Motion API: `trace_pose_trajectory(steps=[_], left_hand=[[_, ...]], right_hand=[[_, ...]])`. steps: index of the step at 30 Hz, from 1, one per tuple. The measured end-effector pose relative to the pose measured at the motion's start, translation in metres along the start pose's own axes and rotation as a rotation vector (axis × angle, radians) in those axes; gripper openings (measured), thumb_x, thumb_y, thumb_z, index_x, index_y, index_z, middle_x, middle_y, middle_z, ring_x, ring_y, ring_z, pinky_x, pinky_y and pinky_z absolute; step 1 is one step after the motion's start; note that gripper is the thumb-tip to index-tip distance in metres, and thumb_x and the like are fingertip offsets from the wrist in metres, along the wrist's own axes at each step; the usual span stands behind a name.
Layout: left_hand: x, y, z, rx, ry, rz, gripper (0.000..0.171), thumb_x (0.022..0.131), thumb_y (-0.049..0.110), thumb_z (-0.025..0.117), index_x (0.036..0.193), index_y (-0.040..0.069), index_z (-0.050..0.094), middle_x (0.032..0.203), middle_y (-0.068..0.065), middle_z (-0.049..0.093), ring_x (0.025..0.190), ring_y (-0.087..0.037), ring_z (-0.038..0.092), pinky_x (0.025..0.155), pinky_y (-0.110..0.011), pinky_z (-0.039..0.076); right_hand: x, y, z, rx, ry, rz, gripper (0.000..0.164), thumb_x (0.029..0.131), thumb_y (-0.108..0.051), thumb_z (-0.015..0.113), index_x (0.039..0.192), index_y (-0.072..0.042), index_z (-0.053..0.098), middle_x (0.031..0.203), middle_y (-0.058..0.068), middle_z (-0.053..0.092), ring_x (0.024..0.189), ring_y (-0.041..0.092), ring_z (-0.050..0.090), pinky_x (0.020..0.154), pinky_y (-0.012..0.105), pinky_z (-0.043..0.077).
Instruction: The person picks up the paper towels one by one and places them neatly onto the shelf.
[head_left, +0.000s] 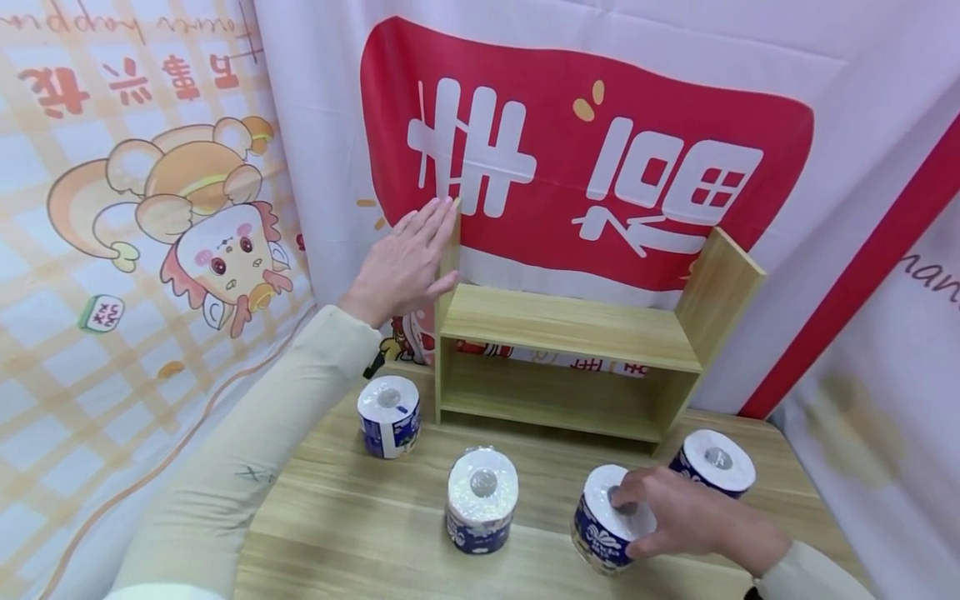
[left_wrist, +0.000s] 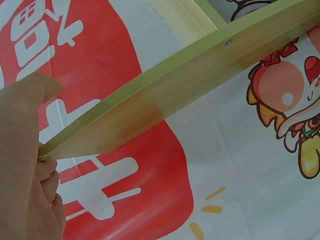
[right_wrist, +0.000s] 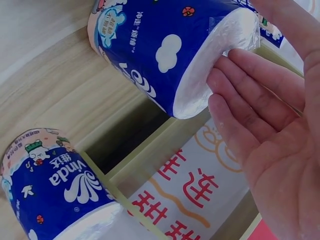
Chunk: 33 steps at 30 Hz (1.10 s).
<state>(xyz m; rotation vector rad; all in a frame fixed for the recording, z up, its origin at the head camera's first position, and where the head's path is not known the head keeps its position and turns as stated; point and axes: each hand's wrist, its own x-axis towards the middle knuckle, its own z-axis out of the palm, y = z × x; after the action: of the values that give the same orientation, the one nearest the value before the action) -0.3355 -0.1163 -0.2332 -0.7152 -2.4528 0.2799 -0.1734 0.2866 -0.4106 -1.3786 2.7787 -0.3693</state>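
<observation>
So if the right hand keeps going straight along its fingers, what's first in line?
The toilet roll right below the right hand, likely at its grey centre. Fingers may already touch it; exact depth is hard to judge.

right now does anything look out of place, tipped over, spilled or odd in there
One thing: the cartoon on the left wall cloth is upside down, its head below its body. Otherwise nothing stands out: none of the four paper rolls lies on its side, the shelf is upright, and no spill shows.
</observation>
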Motion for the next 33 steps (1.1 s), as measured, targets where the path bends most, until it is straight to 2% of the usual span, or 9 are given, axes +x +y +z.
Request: trace_pose_trajectory(steps=[4,10,19,33], left_hand=[[0.0,-0.001,0.0,0.004,0.01,0.007,0.093,0.09,0.048,0.057,0.156,0.01,0.004,0.165,-0.009,0.008,0.152,-0.03,0.012,0.124,-0.039,0.019],[0.0,-0.002,0.0,0.03,0.017,0.014,0.093,0.09,0.046,0.057,0.156,0.008,0.004,0.165,-0.01,0.008,0.152,-0.03,0.014,0.123,-0.039,0.019],[0.001,-0.004,0.003,0.051,0.043,0.034,0.09,0.09,0.036,0.06,0.155,0.005,0.007,0.164,-0.013,0.013,0.151,-0.031,0.016,0.122,-0.042,0.022],[0.001,-0.004,0.003,0.064,0.039,0.038,0.09,0.089,0.033,0.061,0.155,0.004,0.007,0.164,-0.014,0.012,0.151,-0.032,0.016,0.122,-0.042,0.022]], right_hand=[[0.002,-0.002,-0.002,0.012,-0.031,0.034,0.032,0.065,-0.034,0.084,0.089,-0.021,0.066,0.085,-0.01,0.062,0.074,-0.001,0.053,0.058,0.012,0.044],[0.005,-0.002,-0.001,0.012,-0.048,0.039,0.033,0.064,-0.035,0.085,0.086,-0.022,0.065,0.084,-0.011,0.06,0.073,-0.001,0.051,0.057,0.012,0.042],[0.005,-0.001,0.005,0.009,-0.043,0.062,0.036,0.059,-0.032,0.087,0.083,-0.023,0.062,0.084,-0.011,0.058,0.074,0.0,0.051,0.057,0.012,0.043],[0.007,0.005,0.011,-0.048,0.011,0.006,0.037,0.052,-0.022,0.085,0.074,-0.024,0.055,0.076,-0.013,0.053,0.067,-0.001,0.046,0.055,0.01,0.037]])
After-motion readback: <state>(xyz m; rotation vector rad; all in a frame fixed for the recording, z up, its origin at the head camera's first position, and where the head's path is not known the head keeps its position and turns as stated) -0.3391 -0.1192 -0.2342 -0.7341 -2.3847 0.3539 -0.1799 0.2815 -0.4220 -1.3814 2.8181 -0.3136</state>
